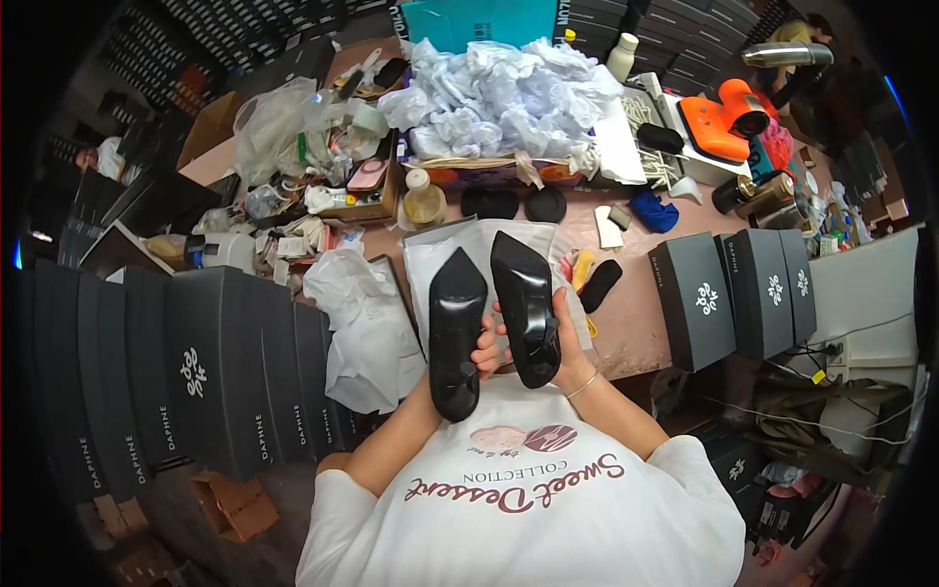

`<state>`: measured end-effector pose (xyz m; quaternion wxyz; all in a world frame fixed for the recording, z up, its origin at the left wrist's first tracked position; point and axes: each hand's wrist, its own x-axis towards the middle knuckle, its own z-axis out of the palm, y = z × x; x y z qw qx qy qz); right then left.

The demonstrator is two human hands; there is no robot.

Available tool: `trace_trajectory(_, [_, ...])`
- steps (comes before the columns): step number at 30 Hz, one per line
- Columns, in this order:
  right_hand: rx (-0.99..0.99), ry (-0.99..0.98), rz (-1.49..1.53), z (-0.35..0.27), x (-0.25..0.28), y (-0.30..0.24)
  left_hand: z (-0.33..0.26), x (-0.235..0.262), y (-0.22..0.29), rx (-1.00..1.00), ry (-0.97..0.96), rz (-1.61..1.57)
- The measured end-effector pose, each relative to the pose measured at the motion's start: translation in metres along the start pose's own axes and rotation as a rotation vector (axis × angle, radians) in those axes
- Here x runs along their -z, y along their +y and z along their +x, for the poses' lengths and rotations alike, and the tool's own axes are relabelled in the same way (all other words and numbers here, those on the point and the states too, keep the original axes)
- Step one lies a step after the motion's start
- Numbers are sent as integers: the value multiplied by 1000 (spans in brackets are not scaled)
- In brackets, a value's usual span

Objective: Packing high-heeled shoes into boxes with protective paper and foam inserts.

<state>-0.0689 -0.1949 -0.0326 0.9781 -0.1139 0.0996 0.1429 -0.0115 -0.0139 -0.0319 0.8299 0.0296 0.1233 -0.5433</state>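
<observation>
Two black pointed-toe shoes are held up side by side, soles facing me and toes pointing away. My left hand (485, 349) is closed round the left shoe (458, 303); most of it is hidden behind the shoe, with fingertips showing at its right edge. The right shoe (521, 279), which shows a slim heel, is gripped by my right hand (572, 347), its thumb along the right side. Beyond and below the shoes lies white tissue paper (440, 256) on the table. Crumpled white paper (364, 342) rests to the left of my left hand.
Dark shoeboxes (230, 362) stand in a row at left, others (694, 298) at right. A bin of crumpled white paper (509, 98) stands at the back. Nearby are a bottle (424, 201), a blue cloth (653, 210), an orange device (722, 122) and a black pad (601, 286).
</observation>
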Motion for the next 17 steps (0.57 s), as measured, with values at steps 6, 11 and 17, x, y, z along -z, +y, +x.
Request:
trace_trajectory(6, [-67, -13, 3, -9, 1, 0, 9, 1, -16, 30, 3, -157])
trace_trajectory(11, [61, 104, -82, -31, -11, -5, 16, 7, -25, 105, -80, -181])
trace_trajectory(17, [407, 576, -923, -120, 32, -80, 9, 3, -26, 84, -47, -210])
